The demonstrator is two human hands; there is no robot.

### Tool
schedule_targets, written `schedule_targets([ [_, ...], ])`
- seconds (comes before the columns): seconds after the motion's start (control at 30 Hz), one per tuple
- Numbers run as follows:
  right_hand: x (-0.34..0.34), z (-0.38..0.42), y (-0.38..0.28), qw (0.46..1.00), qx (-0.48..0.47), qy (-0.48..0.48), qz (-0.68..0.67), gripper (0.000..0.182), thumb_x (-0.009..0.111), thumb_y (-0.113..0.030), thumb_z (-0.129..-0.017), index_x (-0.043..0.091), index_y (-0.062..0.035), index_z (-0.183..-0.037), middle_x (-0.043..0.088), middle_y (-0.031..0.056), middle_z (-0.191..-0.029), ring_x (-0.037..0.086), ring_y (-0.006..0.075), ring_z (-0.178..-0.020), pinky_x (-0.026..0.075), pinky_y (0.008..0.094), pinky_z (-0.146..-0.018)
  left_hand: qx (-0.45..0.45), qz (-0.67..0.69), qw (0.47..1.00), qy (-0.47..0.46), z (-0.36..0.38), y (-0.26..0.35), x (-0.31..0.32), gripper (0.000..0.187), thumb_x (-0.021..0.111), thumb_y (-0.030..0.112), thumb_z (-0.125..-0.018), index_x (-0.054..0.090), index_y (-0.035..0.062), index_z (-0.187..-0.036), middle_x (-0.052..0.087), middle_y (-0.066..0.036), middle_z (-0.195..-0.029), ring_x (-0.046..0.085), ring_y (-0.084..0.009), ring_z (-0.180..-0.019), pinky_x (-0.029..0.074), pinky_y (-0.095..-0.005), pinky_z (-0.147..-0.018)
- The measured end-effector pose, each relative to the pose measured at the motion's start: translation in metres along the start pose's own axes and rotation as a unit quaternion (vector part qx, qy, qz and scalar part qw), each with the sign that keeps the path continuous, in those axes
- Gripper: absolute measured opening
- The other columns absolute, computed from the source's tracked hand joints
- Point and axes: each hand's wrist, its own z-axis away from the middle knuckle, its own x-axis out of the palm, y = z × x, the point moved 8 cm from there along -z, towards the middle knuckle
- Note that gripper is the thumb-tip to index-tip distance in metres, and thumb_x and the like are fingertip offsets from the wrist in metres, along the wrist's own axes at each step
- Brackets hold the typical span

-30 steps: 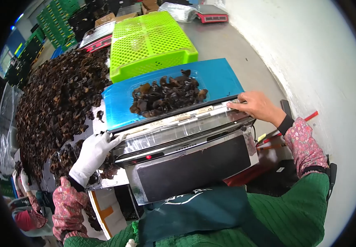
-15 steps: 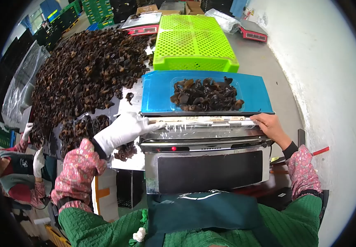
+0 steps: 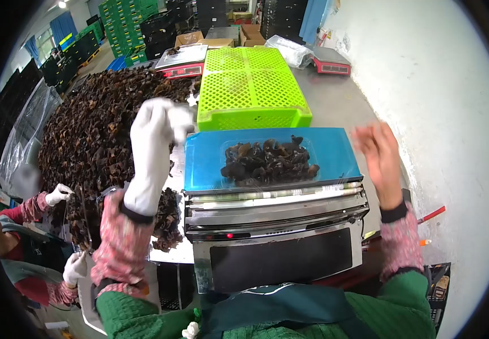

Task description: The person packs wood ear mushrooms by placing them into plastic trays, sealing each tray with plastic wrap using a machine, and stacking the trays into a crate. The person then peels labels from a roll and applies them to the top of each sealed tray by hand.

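My gloved left hand (image 3: 159, 124) is raised beyond the left corner of the blue board (image 3: 202, 161), fingers pinched together. At the right corner my bare right hand (image 3: 379, 152) is up too, fingers bent and smeared by motion. Clear plastic film seems stretched between both hands, though it barely shows. On the board, between the hands, sits a clear tray (image 3: 224, 151) filled with dark wood ear mushrooms (image 3: 267, 161). Nearer me is the metal wrapping machine (image 3: 278, 217) with a film roll (image 3: 278, 195) along its top and a lit red light.
A bright green plastic crate (image 3: 253, 85) lies upside down behind the board. Loose wood ear mushrooms (image 3: 86, 118) make a big heap on the left. Red scales (image 3: 332, 63) stand farther back. A co-worker's gloved hands (image 3: 75, 268) are at the heap's near edge; a wall rises on the right.
Both hands have lifted from the film roll and moved forward, past the tray's sides. The view has tilted up somewhat. The tray stays on the blue board.
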Motion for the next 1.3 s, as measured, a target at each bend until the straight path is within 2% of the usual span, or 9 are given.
schedule_targets([
  [0.13, -0.008, -0.078, 0.121, 0.997, 0.063, -0.042, -0.005, 0.021, 0.054, -0.016, -0.096, 0.053, -0.0008, -0.11, 0.065, 0.0137, -0.107, 0.066, 0.02, -0.095, 0.053, 0.0333, -0.08, -0.005, -0.273, 0.944, -0.184, -0.088, -0.166, -0.012, 0.019, 0.047, 0.013, -0.094, 0.055, -0.003, -0.101, 0.065, -0.017, -0.095, 0.062, -0.0208, -0.079, 0.05, -0.0297, -0.075],
  [0.23, -0.019, -0.066, 0.175, 0.988, 0.124, -0.011, 0.094, 0.031, 0.054, -0.017, -0.096, 0.048, 0.0033, -0.119, 0.063, 0.0138, -0.111, 0.065, 0.0179, -0.088, 0.053, 0.0306, -0.075, 0.001, -0.305, 0.946, -0.11, -0.037, -0.222, 0.01, 0.029, 0.047, 0.02, -0.092, 0.058, -0.0058, -0.098, 0.061, -0.017, -0.096, 0.059, -0.0258, -0.089, 0.045, -0.0363, -0.09],
  [0.4, 0.016, -0.057, 0.161, 0.914, -0.017, -0.172, 0.367, 0.036, 0.052, -0.025, -0.098, 0.055, -0.0009, -0.125, 0.066, 0.0097, -0.109, 0.057, 0.0089, -0.08, 0.047, 0.027, -0.073, 0.159, -0.467, 0.825, -0.276, -0.003, -0.179, 0.033, 0.039, 0.046, 0.034, -0.095, 0.059, -0.0025, -0.102, 0.064, -0.02, -0.1, 0.06, -0.029, -0.094, 0.045, -0.0374, -0.092],
  [0.57, 0.022, -0.062, 0.169, 0.907, 0.115, -0.169, 0.368, 0.045, 0.049, -0.037, -0.099, 0.063, 0.0044, -0.09, 0.062, 0.0009, -0.076, 0.053, 0.0101, -0.071, 0.044, 0.0291, -0.07, -0.327, -0.32, 0.848, -0.268, -0.003, -0.202, 0.022, 0.046, 0.048, 0.045, -0.097, 0.061, 0.0024, -0.109, 0.064, -0.008, -0.092, 0.059, -0.0171, -0.075, 0.048, -0.0301, -0.069],
  [0.9, 0.013, -0.033, 0.146, 0.937, 0.216, -0.127, 0.244, 0.053, 0.043, -0.049, -0.099, 0.062, -0.0014, -0.086, 0.055, -0.0006, -0.072, 0.046, 0.0091, -0.065, 0.039, 0.0286, -0.061, -0.409, 0.022, 0.834, -0.369, 0.017, -0.177, 0.007, 0.03, 0.062, 0.018, -0.093, 0.063, 0.0019, -0.117, 0.063, 0.002, -0.103, 0.056, -0.008, -0.095, 0.044, -0.0259, -0.089],
  [1.03, 0.011, -0.012, 0.142, 0.928, 0.25, -0.145, 0.235, 0.054, 0.041, -0.052, -0.099, 0.059, -0.0027, -0.089, 0.052, -0.0012, -0.066, 0.045, 0.0079, -0.054, 0.039, 0.0254, -0.05, -0.259, -0.176, 0.883, -0.349, 0.007, -0.17, 0.006, 0.021, 0.062, 0.021, -0.093, 0.07, 0.0046, -0.103, 0.065, -0.002, -0.113, 0.059, -0.01, -0.093, 0.047, -0.0259, -0.086],
  [1.1, 0.01, -0.002, 0.136, 0.926, 0.265, -0.141, 0.227, 0.052, 0.041, -0.052, -0.099, 0.057, -0.0038, -0.092, 0.051, -0.0009, -0.065, 0.044, 0.007, -0.048, 0.038, 0.0235, -0.044, 0.125, -0.454, 0.819, -0.329, 0.003, -0.137, 0.018, 0.024, 0.057, 0.026, -0.095, 0.071, 0.007, -0.102, 0.066, -0.002, -0.11, 0.061, -0.0117, -0.09, 0.047, -0.0264, -0.085],
  [1.17, 0.01, 0.007, 0.129, 0.922, 0.28, -0.136, 0.231, 0.047, 0.04, -0.05, -0.099, 0.055, -0.0058, -0.093, 0.051, -0.0005, -0.065, 0.042, 0.0058, -0.045, 0.036, 0.0212, -0.038, 0.263, -0.537, 0.748, -0.289, 0.014, -0.135, 0.02, 0.032, 0.048, 0.035, -0.099, 0.067, 0.01, -0.104, 0.064, -0.002, -0.104, 0.062, -0.0147, -0.083, 0.049, -0.0297, -0.079],
  [1.3, 0.009, 0.015, 0.133, 0.921, 0.27, -0.114, 0.256, 0.045, 0.041, -0.048, -0.099, 0.053, -0.0057, -0.097, 0.046, -0.0008, -0.059, 0.037, 0.0078, -0.034, 0.037, 0.0215, -0.034, -0.284, -0.198, 0.892, -0.291, 0.045, -0.163, 0.015, 0.035, 0.042, 0.039, -0.1, 0.053, 0.007, -0.109, 0.059, -0.006, -0.09, 0.062, -0.0154, -0.061, 0.049, -0.0276, -0.049],
])
